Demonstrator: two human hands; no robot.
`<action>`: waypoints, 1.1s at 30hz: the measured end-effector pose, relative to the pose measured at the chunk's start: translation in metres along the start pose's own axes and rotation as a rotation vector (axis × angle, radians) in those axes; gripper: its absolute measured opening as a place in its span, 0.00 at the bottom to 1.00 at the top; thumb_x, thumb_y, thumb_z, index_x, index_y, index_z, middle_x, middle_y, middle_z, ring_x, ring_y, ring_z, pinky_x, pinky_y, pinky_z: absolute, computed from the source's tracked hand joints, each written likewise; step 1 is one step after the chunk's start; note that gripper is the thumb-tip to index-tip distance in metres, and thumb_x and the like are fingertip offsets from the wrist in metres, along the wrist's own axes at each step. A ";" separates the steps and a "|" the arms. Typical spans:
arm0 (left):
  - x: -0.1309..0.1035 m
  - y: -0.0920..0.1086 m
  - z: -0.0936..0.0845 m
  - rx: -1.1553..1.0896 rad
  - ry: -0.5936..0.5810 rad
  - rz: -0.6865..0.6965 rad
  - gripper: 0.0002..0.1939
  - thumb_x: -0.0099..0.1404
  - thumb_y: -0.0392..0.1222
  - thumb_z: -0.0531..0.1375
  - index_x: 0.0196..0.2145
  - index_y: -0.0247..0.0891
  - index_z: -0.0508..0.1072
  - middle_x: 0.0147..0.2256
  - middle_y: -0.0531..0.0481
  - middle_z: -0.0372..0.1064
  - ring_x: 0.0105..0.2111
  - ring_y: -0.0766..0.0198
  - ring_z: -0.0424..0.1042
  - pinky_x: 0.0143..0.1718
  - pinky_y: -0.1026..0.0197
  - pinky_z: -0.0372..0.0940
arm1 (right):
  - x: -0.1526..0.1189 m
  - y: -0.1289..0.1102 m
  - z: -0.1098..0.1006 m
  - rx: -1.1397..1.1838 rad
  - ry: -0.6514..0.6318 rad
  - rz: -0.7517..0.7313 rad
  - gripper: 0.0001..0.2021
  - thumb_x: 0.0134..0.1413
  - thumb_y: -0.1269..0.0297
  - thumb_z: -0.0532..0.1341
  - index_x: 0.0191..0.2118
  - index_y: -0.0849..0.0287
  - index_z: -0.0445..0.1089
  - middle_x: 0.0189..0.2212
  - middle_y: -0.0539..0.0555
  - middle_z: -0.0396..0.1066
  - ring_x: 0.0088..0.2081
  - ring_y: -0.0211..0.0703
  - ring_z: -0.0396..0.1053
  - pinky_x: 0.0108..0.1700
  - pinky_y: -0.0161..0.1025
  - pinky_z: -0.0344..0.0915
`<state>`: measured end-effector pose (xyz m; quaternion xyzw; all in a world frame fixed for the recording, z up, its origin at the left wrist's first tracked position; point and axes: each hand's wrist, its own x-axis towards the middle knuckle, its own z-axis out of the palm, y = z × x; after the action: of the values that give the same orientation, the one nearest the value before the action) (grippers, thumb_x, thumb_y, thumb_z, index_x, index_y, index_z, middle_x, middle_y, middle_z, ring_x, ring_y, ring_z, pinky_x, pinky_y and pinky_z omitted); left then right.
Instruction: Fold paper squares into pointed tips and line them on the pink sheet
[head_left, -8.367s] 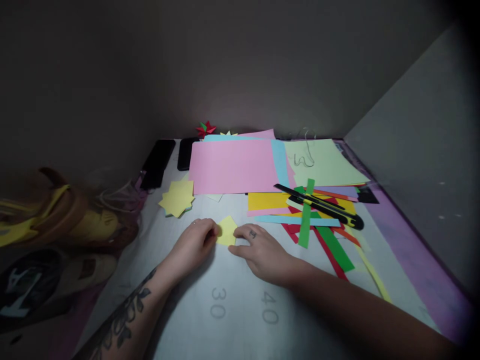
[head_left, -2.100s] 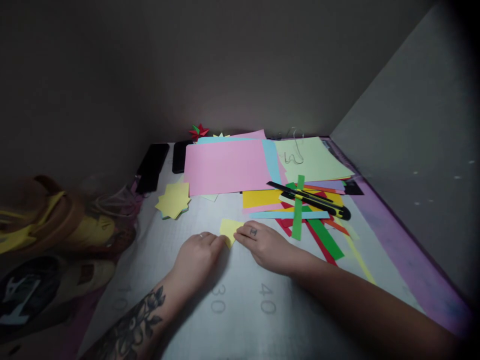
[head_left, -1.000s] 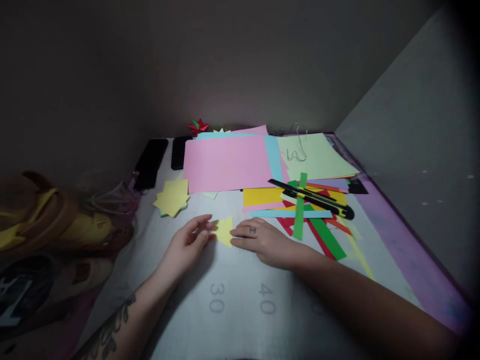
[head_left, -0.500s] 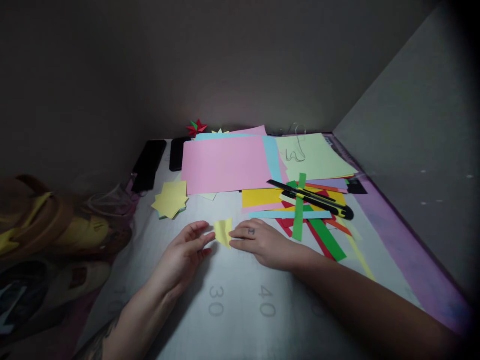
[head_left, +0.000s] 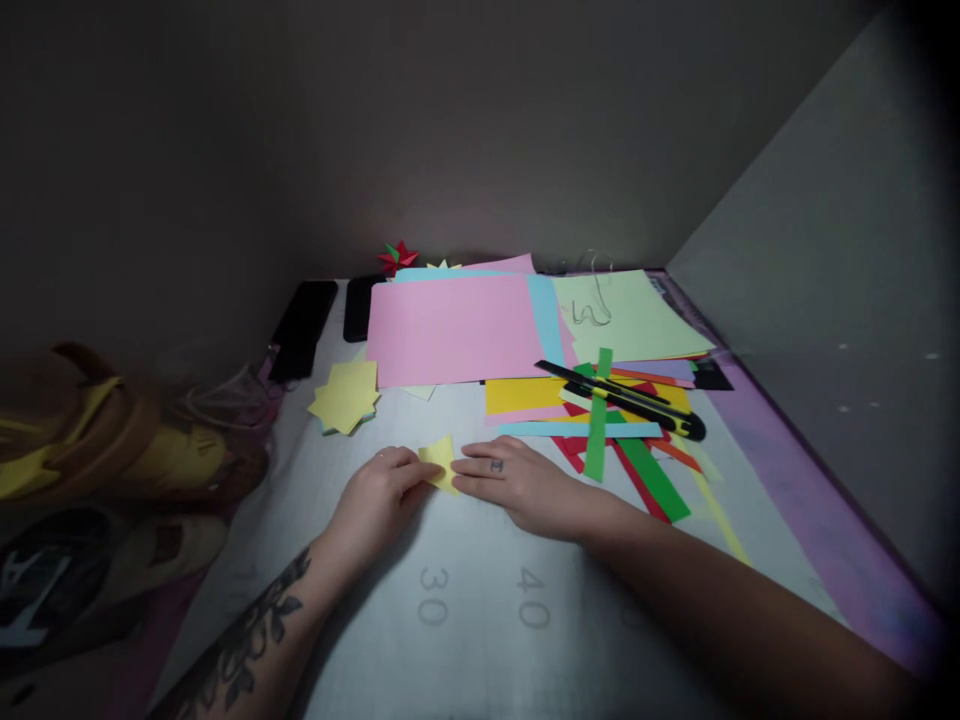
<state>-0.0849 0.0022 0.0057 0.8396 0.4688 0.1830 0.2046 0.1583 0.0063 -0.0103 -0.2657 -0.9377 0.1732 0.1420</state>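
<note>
A small yellow paper piece (head_left: 441, 460) with creases lies between my hands, on or just above the white mat (head_left: 480, 640). Thumb and fingers of my left hand (head_left: 384, 490) are closed on its left side, palm turned down. My right hand (head_left: 525, 485) has its fingertips on the paper's right edge; the thumb is mostly hidden beneath. Behind my left hand sits a pile of yellow paper squares (head_left: 345, 397), turned at various angles, with bluish corners showing below.
Large pink sheets (head_left: 454, 330) and a pale green sheet (head_left: 630, 315) lie at the back. A black and yellow box cutter (head_left: 630, 402) rests on coloured paper strips (head_left: 649, 470). Two dark phones (head_left: 304, 320), a red-green paper star (head_left: 397, 258) and a brown-yellow object (head_left: 112, 430) stand around.
My left hand has turned palm down, and its fingers have closed over the paper's left side. The paper and my right fingertips have shifted slightly left, and the paper looks flatter.
</note>
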 end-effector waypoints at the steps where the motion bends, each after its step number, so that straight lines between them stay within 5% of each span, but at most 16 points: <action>1: 0.001 -0.001 -0.001 0.054 0.003 0.035 0.10 0.64 0.34 0.57 0.38 0.41 0.78 0.31 0.48 0.68 0.32 0.61 0.67 0.34 0.59 0.64 | 0.000 0.000 0.000 -0.008 -0.023 -0.002 0.26 0.56 0.82 0.50 0.57 0.54 0.64 0.57 0.52 0.66 0.60 0.48 0.55 0.55 0.52 0.56; 9: 0.011 -0.010 -0.011 0.022 -0.025 0.187 0.06 0.64 0.40 0.60 0.37 0.44 0.79 0.40 0.46 0.69 0.41 0.56 0.64 0.43 0.53 0.61 | 0.003 -0.005 -0.012 -0.029 -0.097 -0.013 0.22 0.62 0.78 0.50 0.57 0.54 0.65 0.58 0.51 0.64 0.62 0.52 0.53 0.57 0.54 0.55; 19: 0.026 0.003 -0.005 0.012 -0.087 -0.008 0.10 0.66 0.39 0.54 0.29 0.38 0.72 0.28 0.51 0.70 0.31 0.62 0.66 0.40 0.56 0.58 | 0.004 0.001 -0.006 0.011 -0.065 -0.051 0.21 0.59 0.80 0.51 0.55 0.56 0.67 0.55 0.51 0.68 0.58 0.48 0.57 0.58 0.52 0.53; 25: 0.028 0.004 -0.002 0.026 -0.079 -0.031 0.09 0.64 0.37 0.54 0.27 0.38 0.72 0.27 0.51 0.70 0.31 0.62 0.66 0.39 0.58 0.57 | 0.004 -0.001 -0.006 0.032 -0.062 -0.017 0.26 0.57 0.82 0.49 0.57 0.52 0.64 0.54 0.50 0.69 0.57 0.46 0.57 0.60 0.52 0.49; 33: 0.029 0.003 0.003 0.147 -0.085 -0.040 0.09 0.63 0.37 0.54 0.26 0.38 0.70 0.28 0.50 0.69 0.29 0.61 0.64 0.37 0.58 0.57 | 0.003 0.004 -0.001 -0.013 0.020 -0.100 0.21 0.58 0.80 0.52 0.53 0.54 0.68 0.52 0.51 0.71 0.54 0.47 0.59 0.57 0.52 0.52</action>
<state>-0.0664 0.0253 0.0080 0.8498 0.4885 0.1079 0.1658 0.1577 0.0114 -0.0108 -0.2210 -0.9495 0.1570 0.1582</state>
